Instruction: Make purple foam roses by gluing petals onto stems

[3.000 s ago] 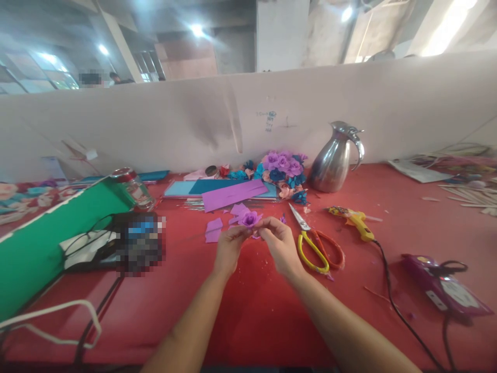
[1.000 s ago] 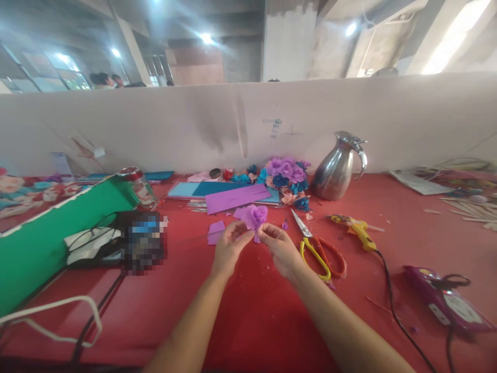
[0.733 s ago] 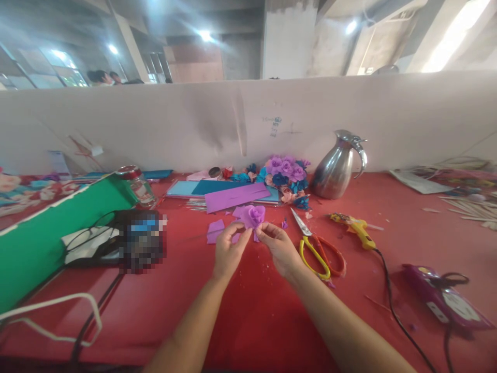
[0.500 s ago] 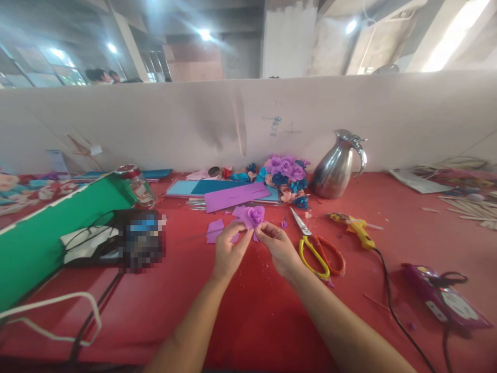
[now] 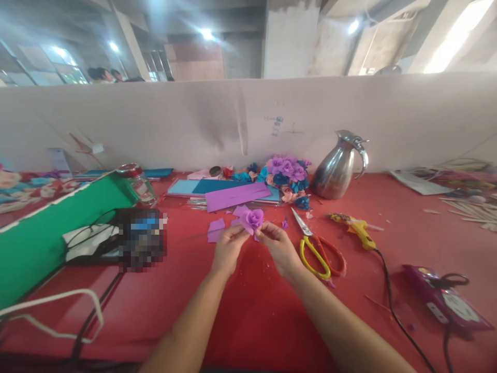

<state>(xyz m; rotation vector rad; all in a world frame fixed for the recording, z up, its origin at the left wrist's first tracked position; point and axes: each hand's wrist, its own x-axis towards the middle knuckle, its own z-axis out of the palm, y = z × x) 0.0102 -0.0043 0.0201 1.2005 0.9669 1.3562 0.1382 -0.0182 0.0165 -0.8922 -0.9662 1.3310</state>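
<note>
A small purple paper rose (image 5: 253, 218) is held up over the red table (image 5: 256, 311) between both of my hands. My left hand (image 5: 228, 249) pinches its lower left side with closed fingers. My right hand (image 5: 277, 247) pinches its base from the right, fingers curled. Purple paper scraps (image 5: 215, 229) lie just behind my left hand. Yellow-and-red scissors (image 5: 316, 249) lie open on the table right of my right hand.
A yellow glue gun (image 5: 355, 226) with a black cord lies to the right, near a purple device (image 5: 446, 298). A steel jug (image 5: 337, 166), a bunch of finished paper flowers (image 5: 285, 173) and coloured sheets (image 5: 229, 194) stand at the back. A green board (image 5: 50, 233) and a glass jar (image 5: 135, 184) sit left.
The rose has been turned between my fingers, from tilted upright to facing me, and lowered slightly. Both hands stay pinched on it in nearly the same place.
</note>
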